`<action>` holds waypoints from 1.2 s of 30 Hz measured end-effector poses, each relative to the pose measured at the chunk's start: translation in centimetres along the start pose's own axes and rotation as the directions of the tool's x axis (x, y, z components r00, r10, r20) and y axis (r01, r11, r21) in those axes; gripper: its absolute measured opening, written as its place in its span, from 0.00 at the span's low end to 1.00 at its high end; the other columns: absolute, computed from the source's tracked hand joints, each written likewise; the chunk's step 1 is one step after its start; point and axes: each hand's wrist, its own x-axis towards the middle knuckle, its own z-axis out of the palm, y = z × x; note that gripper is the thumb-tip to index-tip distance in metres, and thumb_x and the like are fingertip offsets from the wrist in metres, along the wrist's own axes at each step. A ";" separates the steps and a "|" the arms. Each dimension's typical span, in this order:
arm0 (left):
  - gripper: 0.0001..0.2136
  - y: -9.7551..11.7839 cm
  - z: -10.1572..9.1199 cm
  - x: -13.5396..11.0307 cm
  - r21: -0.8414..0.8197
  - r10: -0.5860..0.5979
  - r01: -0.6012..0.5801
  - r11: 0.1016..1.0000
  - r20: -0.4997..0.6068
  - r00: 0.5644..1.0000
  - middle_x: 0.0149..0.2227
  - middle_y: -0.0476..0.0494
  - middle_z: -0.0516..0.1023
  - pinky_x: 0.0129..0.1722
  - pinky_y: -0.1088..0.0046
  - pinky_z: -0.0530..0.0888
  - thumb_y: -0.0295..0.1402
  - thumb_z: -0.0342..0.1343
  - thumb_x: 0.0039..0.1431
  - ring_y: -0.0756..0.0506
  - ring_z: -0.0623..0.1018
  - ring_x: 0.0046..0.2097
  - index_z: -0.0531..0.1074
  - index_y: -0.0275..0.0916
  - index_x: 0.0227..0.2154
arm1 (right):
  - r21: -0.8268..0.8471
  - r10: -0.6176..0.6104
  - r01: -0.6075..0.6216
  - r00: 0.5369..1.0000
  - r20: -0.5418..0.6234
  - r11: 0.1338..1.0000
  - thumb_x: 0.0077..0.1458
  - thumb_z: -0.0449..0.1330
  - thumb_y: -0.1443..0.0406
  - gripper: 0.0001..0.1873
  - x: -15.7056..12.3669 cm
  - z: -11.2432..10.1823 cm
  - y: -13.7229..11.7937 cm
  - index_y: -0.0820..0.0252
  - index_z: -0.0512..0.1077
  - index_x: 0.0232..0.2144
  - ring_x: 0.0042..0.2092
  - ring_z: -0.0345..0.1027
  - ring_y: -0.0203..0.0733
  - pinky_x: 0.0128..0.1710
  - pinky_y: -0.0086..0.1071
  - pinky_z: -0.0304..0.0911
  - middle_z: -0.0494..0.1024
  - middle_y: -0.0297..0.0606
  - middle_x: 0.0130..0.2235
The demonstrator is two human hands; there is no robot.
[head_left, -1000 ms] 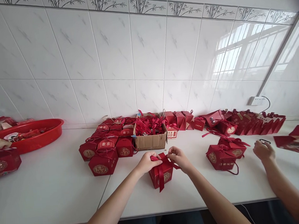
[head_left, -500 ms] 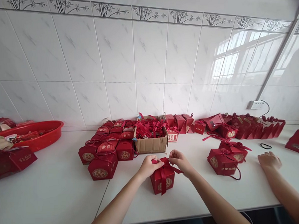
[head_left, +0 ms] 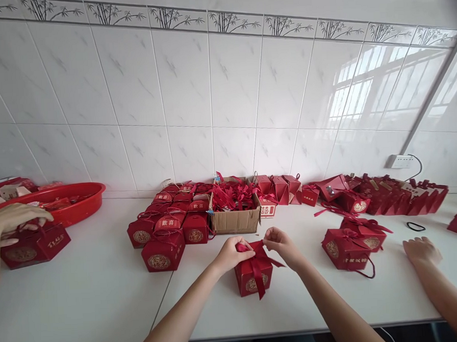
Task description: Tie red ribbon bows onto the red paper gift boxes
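A small red gift box [head_left: 242,278] with a gold round emblem stands upright on the white table in front of me. A red ribbon [head_left: 258,269] is tied over its top, one tail hanging down the front and another sticking out to the right. My left hand [head_left: 236,255] is closed, pinching a loop of the ribbon at the box's upper left. At the upper right, my right hand [head_left: 281,246] pinches the ribbon between thumb and fingertips. The exact knot is partly hidden by my fingers.
Finished-looking red boxes [head_left: 159,259] cluster left of a cardboard carton [head_left: 236,222] of red ribbons. Two bowed boxes [head_left: 345,249] stand right, near another person's hand [head_left: 422,251]. Farther left, another person's hand [head_left: 26,217] is over a red box [head_left: 37,247], by a red basin [head_left: 84,201].
My hands stay at the bow, and the front ribbon tail has swung slightly right. At far left, another person's hand has come into view over the red box. The whole view has shifted slightly.
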 end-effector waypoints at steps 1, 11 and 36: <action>0.15 0.0 -0.1 -0.1 0.001 0.020 -0.020 1.000 -0.004 1.000 0.32 0.46 0.77 0.37 0.70 0.68 0.39 0.63 0.45 0.45 0.74 0.35 0.63 0.38 0.20 | -0.006 0.013 -0.013 1.000 0.021 1.000 0.41 0.67 0.59 0.17 -0.1 -0.2 0.0 0.58 0.64 0.30 0.29 0.59 0.33 0.30 0.29 0.56 0.68 0.30 0.26; 0.16 0.1 -0.8 -1.2 0.043 0.110 -0.112 0.993 0.039 0.993 0.38 0.41 0.78 0.46 0.68 0.67 0.41 0.57 0.53 0.42 0.74 0.43 0.64 0.38 0.17 | -0.110 0.192 -0.178 0.972 0.133 0.978 0.48 0.63 0.48 0.21 -0.8 -0.3 0.5 0.60 0.64 0.26 0.21 0.49 0.28 0.18 0.26 0.43 0.62 0.28 0.23; 0.12 -0.9 -1.9 -0.2 -0.014 0.039 -0.043 0.999 -0.222 0.974 0.35 0.46 0.77 0.43 0.71 0.67 0.40 0.58 0.51 0.46 0.74 0.40 0.67 0.38 0.22 | 0.146 0.046 -0.036 0.997 -0.064 0.989 0.43 0.67 0.52 0.21 -0.7 2.8 1.9 0.59 0.64 0.19 0.26 0.53 0.34 0.29 0.31 0.50 0.63 0.30 0.21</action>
